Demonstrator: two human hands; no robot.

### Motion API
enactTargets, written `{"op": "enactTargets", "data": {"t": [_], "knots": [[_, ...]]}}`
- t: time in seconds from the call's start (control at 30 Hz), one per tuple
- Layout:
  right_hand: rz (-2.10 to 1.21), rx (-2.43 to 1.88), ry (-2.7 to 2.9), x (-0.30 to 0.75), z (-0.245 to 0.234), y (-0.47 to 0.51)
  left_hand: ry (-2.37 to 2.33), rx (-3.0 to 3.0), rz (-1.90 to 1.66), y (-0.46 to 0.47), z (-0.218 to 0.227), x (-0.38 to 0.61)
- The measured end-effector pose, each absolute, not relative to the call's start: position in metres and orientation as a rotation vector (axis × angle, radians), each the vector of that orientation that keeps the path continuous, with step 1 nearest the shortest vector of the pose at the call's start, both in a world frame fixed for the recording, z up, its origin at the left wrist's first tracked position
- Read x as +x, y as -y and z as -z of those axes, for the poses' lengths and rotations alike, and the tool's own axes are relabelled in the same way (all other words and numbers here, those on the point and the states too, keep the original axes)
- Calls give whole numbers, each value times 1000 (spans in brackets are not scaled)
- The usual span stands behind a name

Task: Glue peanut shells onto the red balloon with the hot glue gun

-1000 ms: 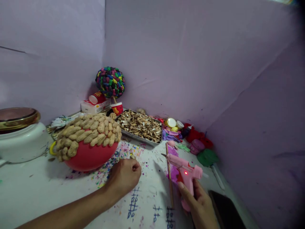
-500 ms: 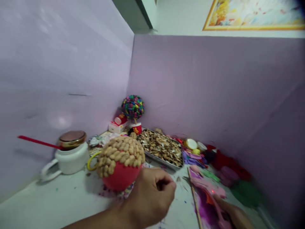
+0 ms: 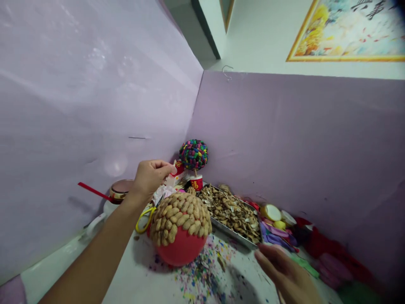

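Note:
A red balloon (image 3: 182, 251) sits on the table, its upper part covered with rows of peanuts in the shell (image 3: 180, 213). Raised above and behind it on the left is my left hand (image 3: 150, 177), thumb and fingers pinched together; whatever is between the fingertips is too small to make out. My right hand (image 3: 286, 272) hovers at the lower right, in front of a metal tray (image 3: 234, 231) of peanut shells (image 3: 232, 211). Its fingers are stretched out and apart, with nothing visible in them. Yellow-handled scissors (image 3: 142, 221) lie beside the balloon.
A ball of coloured pieces (image 3: 193, 155) stands on a stick in a red cup (image 3: 196, 183) at the back corner. My left forearm partly covers a lidded white mug (image 3: 109, 207). Coloured flecks (image 3: 202, 274) litter the tabletop; deflated balloons (image 3: 278, 236) lie right.
My left hand has moved from in front of the balloon to up and left behind it. My right hand has come off a pink glue gun, now out of sight. The view has shifted.

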State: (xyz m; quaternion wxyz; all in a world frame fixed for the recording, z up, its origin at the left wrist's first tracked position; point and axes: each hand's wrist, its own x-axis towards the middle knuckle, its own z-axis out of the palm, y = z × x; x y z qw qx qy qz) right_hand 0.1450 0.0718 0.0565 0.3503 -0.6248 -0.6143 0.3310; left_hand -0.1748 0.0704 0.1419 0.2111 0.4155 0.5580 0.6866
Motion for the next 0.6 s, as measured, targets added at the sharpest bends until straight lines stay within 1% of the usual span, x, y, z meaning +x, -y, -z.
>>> {"op": "enactTargets", "data": {"t": [0.07,0.2,0.33,0.47,0.6], "knots": [[-1117,-1428,1539,99,-66,-70,-1549,1068,-1849,-83,-133,-181],[-1339,-1247,1405,39,-60,-78,-1533,1026,-1735,-97,-117,-184],[-1530,-1094,1330,16,-43,-83,-1462,1010,-1609,-104,-105,-177],[-1604,-916,1299,14,-29,-82,-1415,1005,-1576,-104,-103,-165],[-1514,-874,1268,33,-25,-78,-1366,1003,-1554,-97,-105,-146]]}}
